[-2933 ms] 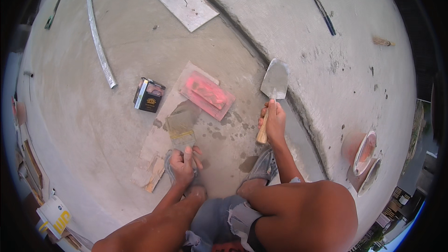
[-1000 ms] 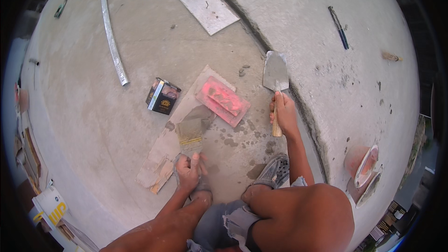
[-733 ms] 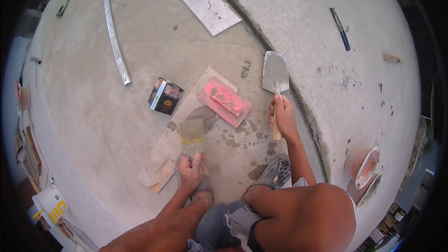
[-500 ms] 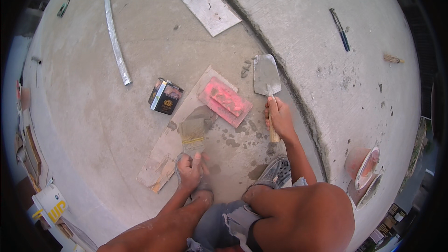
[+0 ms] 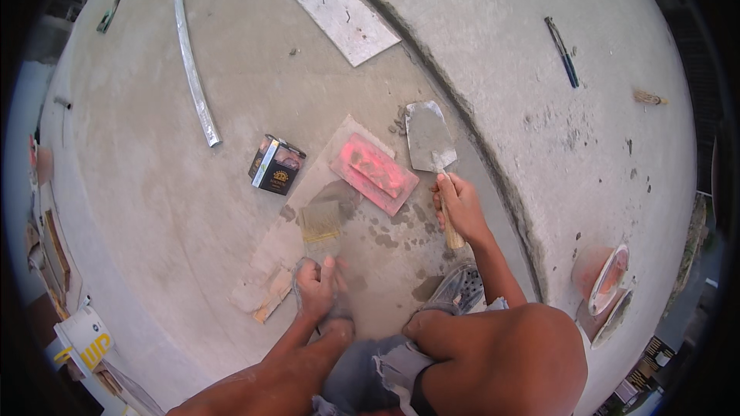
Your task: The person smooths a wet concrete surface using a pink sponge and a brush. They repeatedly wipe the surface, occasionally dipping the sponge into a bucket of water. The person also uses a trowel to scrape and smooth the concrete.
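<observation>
My right hand (image 5: 461,205) grips the wooden handle of a pointed steel trowel (image 5: 428,135), whose blade lies flat on the cement floor just left of a raised concrete step (image 5: 493,108). A pink float (image 5: 375,173) rests beside the blade, on a wet cement-stained sheet (image 5: 324,208). My left hand (image 5: 317,290) is bunched on the floor near my foot, holding something grey that I cannot make out. A small brush (image 5: 318,219) lies just ahead of it.
A small dark box (image 5: 276,165) sits left of the float. A bent metal strip (image 5: 193,69) and a flat metal plate (image 5: 327,0) lie farther off. A dark pen-like tool (image 5: 562,52) rests on the step. Bowls (image 5: 609,281) are at right, a white bucket (image 5: 81,335) at lower left.
My right hand has swung the trowel leftward off the step's edge and down onto the floor next to the pink float. My left hand has stayed in place.
</observation>
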The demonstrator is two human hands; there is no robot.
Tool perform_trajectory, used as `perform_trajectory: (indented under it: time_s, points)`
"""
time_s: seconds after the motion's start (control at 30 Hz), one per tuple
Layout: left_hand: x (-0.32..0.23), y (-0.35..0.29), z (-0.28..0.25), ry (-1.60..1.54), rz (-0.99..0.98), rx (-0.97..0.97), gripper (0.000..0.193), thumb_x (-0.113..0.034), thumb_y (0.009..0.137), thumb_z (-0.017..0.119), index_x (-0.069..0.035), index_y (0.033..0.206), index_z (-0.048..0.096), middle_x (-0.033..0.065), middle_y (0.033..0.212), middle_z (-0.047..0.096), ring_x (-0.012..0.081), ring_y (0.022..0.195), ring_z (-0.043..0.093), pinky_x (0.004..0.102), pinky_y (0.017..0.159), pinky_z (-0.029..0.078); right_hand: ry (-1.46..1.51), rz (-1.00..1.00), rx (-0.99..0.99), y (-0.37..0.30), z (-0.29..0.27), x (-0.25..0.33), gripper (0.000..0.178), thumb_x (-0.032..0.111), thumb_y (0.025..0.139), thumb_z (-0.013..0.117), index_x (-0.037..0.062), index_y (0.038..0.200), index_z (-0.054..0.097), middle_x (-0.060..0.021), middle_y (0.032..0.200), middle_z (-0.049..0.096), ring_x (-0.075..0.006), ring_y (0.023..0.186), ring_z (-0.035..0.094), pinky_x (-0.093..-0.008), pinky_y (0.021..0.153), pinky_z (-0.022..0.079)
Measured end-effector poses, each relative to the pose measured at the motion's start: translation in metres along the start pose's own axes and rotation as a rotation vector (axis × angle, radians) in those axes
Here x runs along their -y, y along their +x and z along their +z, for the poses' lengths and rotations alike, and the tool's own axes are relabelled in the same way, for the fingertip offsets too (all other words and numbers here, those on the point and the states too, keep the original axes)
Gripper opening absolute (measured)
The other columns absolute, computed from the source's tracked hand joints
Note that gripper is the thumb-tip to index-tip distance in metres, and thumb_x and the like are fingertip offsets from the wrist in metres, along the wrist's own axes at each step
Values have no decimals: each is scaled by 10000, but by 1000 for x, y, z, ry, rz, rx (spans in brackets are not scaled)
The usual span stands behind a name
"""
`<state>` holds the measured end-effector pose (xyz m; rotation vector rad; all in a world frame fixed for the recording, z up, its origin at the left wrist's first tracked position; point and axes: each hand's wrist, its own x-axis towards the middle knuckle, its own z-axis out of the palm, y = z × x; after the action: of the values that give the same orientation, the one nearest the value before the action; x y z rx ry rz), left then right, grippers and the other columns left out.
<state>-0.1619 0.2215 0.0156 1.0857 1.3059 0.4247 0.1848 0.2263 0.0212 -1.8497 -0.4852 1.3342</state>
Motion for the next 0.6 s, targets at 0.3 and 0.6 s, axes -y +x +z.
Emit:
perform_trajectory:
  time_s: [0.3,0.6]
  points:
    - [-3,1,5,-65,56,2,383,-323,1134,517,38,1004,528,171,939,731,147,532,641,281,523,506,-31,-25,-43,27,-6,16,446,406,1117,497,-2,966,595,-31,715,555,-99,476,534,-290,431,454]
    - [-7,2,6,-39,55,3,404,-334,1132,520,41,983,551,160,924,730,146,539,645,284,522,506,-49,-34,-77,38,-6,23,467,419,1120,482,-8,977,603,-23,700,549,-98,476,537,-295,431,452]
